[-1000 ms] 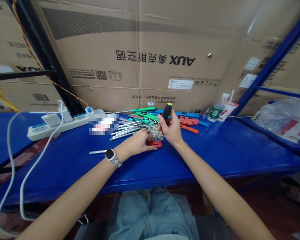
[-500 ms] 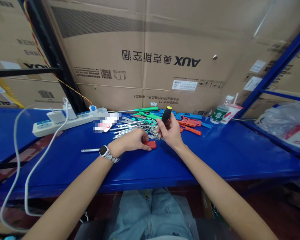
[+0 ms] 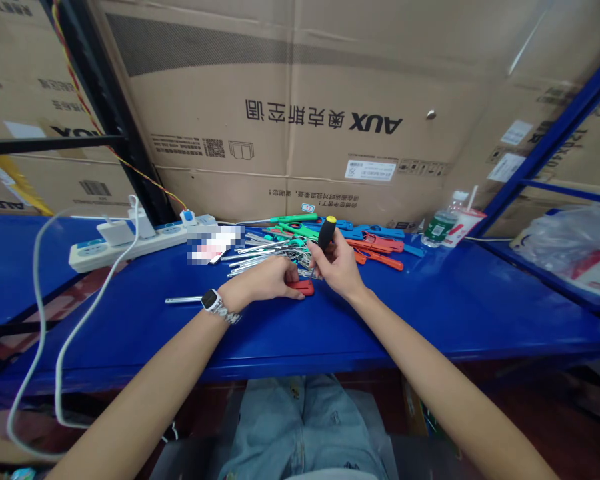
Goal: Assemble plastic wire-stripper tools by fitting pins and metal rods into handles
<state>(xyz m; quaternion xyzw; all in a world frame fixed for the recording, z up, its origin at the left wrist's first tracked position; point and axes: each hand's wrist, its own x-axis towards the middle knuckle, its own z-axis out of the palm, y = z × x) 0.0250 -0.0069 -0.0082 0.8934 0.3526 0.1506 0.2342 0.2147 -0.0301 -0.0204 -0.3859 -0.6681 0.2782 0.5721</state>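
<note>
My left hand [image 3: 275,279] is closed around a red plastic handle [image 3: 303,287], pressing it to the blue tabletop. A silver metal tube [image 3: 183,300] sticks out to the left behind that wrist, in line with the handle; whether they join is hidden. In my right hand [image 3: 341,265] is a screwdriver with a black, yellow-capped grip [image 3: 327,233]. It stands nearly upright, its thin shaft pointing down near the right end of the red handle. Whether the tip touches is too small to tell. Just beyond both hands lies a pile of silver metal tubes [image 3: 260,253].
Green [image 3: 295,218], blue [image 3: 383,232] and orange handles [image 3: 380,259] lie behind the hands. A white power strip [image 3: 145,245] with chargers and cables sits left, a bottle [image 3: 436,227] and cup [image 3: 464,227] right. A large cardboard box [image 3: 300,80] walls off the back.
The screwdriver grip has shifted slightly left and down, along with my right hand. My left hand keeps its hold on the red handle. The view has shifted slightly.
</note>
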